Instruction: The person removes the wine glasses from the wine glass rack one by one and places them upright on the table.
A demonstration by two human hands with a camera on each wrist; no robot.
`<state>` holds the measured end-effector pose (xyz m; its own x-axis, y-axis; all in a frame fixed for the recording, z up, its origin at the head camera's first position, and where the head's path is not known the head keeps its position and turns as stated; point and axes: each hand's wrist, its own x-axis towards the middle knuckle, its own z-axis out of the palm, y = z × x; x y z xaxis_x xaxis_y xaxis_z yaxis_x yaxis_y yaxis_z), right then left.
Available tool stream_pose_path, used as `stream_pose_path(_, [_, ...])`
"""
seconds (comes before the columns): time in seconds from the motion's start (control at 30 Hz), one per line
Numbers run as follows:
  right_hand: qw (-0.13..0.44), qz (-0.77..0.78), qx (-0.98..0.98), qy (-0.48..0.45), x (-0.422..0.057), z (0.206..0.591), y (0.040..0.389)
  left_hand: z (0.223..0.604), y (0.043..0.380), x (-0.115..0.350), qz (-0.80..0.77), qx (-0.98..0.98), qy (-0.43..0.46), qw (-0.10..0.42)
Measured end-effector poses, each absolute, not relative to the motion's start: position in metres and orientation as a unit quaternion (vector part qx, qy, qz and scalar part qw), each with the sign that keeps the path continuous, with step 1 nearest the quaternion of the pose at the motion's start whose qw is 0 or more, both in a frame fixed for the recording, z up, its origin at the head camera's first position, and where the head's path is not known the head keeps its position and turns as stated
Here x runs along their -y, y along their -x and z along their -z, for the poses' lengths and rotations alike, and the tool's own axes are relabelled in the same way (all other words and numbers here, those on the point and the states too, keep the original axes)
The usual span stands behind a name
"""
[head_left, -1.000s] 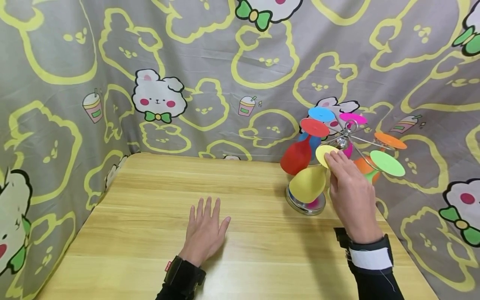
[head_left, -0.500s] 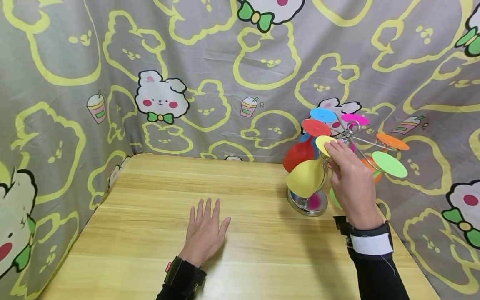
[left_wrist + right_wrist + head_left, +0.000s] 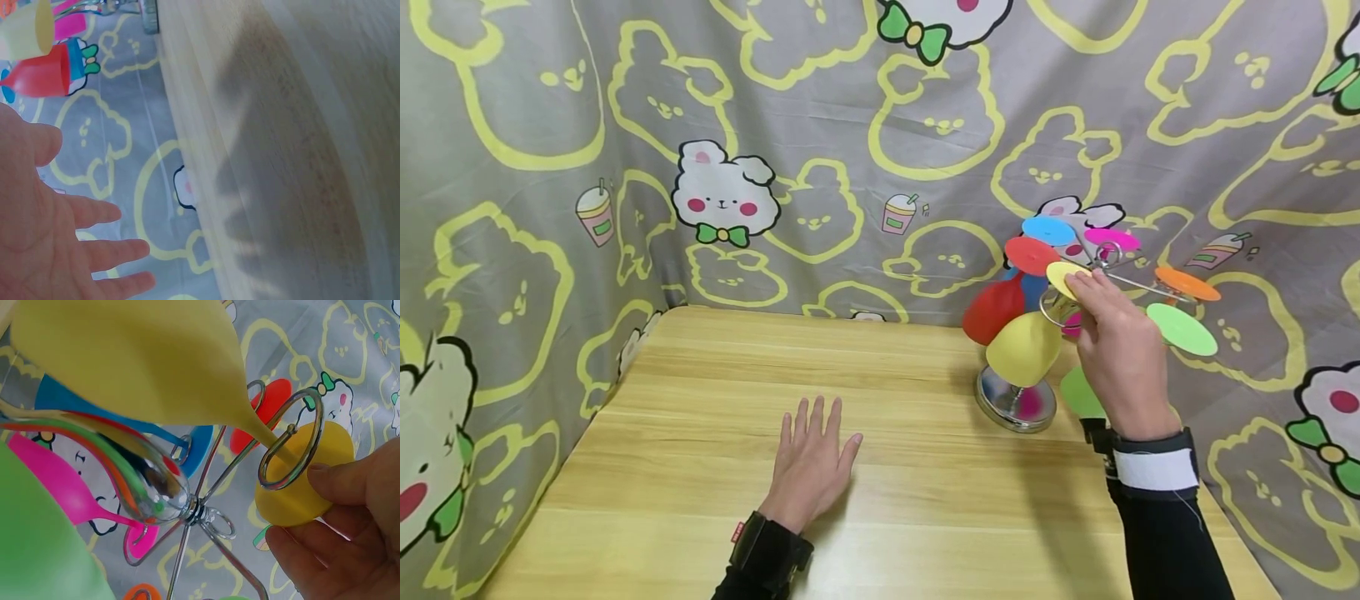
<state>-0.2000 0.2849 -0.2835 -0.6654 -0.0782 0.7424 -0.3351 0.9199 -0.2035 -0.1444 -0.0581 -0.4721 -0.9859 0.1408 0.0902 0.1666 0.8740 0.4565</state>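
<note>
Patterned cloth (image 3: 820, 108) backs the metal rack (image 3: 156, 497); I've just nudged the yellow goblet (image 3: 1024, 348) inward at the rack's left front, right hand (image 3: 1123, 362) pinching its foot (image 3: 290, 503), stem (image 3: 262, 428) apparently hooked inside the loop (image 3: 323, 422). Left hand (image 3: 811, 479) hovers left of the rack, fingers spread.

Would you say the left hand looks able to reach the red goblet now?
Probably yes: the left hand is empty, and in the head view only bare tabletop lies between it and the red goblet.
</note>
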Motion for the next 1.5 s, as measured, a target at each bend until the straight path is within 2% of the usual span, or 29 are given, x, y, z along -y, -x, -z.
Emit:
stream_pose_path(0.4, [0.390,-0.166,0.901,-0.097,-0.298,0.279,0.196,0.471,0.145,0.057,0.244,0.966,0.081,0.025])
stream_pose_path(1.07, [0.458,-0.172,0.862,-0.132,-0.296,0.276,0.147,0.472,0.144,0.055,0.248,0.965,0.082,0.023])
stream_pose_path(1.27, [0.431,-0.215,0.868,-0.118,-0.287,0.281,0.135,0.472,0.144,0.053,0.251,0.964,0.086,0.026])
stream_pose_path(1.5, [0.371,-0.324,0.857,-0.152,-0.269,0.311,0.135,0.471,0.145,0.052,0.260,0.959,0.100,0.042])
